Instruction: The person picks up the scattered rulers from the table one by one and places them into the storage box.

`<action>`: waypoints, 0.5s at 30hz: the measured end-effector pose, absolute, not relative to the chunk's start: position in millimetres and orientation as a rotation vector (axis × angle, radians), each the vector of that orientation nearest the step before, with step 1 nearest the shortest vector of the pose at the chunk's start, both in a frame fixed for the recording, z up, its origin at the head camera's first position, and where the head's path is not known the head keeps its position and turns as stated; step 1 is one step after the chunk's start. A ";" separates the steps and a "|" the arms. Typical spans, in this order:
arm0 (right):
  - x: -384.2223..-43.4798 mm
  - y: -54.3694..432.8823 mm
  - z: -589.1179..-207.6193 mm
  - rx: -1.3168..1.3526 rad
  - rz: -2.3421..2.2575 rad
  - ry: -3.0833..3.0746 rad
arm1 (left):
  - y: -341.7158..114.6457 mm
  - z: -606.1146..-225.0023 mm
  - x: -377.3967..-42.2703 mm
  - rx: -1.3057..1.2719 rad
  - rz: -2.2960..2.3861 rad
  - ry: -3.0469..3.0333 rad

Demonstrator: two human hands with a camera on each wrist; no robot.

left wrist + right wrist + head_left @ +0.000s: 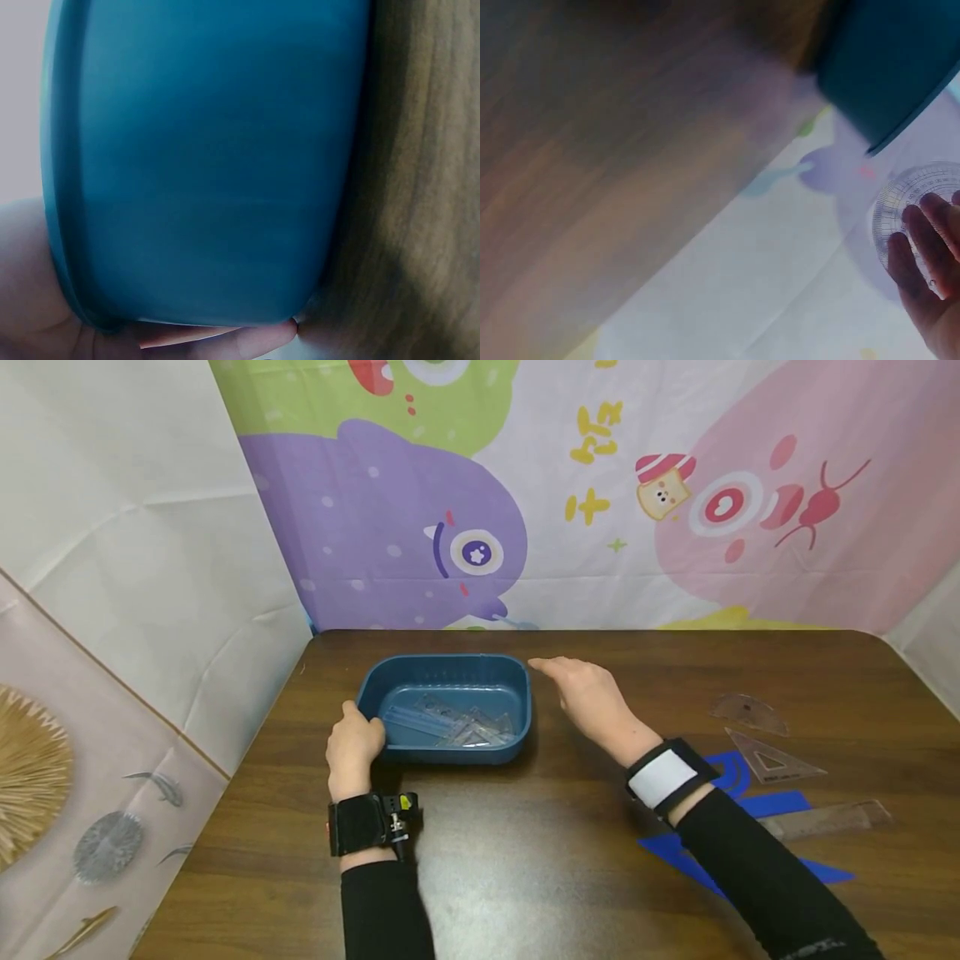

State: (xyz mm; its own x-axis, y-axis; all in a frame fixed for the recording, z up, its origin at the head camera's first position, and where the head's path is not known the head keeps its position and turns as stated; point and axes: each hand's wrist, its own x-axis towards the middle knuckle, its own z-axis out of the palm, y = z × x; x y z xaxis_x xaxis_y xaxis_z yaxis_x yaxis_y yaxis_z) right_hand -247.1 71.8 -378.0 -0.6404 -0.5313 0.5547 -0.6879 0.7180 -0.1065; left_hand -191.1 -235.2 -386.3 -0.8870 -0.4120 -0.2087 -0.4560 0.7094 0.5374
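A dark teal plastic tub (450, 756) stands towards the back of the table with several clear rulers and set squares (476, 727) lying inside. My left hand (355, 747) grips its left front corner; in the left wrist view the fingers (259, 341) curl round the end of the tub wall (217, 172). Just right of the tub is my right hand (592, 702), raised and apart from the rim. The right wrist view shows this hand (934, 277) holding a clear round-edged protractor (889, 217), whose lower part is covered by the fingers. The thumb is out of sight.
On the right lie a clear protractor (750, 713), a clear set square (798, 767) and a clear ruler (832, 821). Flat blue pieces (787, 802) sit partly under my right forearm. A printed cloth (585, 577) hangs behind the table's back edge.
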 end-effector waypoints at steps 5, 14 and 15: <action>-233.5 51.7 -375.4 1.071 0.399 -2.307 | -235.0 -385.9 -190.9 -0.727 0.930 2.831; -219.3 32.8 -388.7 1.223 0.391 -2.238 | -235.9 -386.6 -191.5 -0.708 0.919 2.836; -218.7 31.6 -390.2 1.237 0.389 -2.245 | -236.1 -386.7 -191.8 -0.707 0.916 2.837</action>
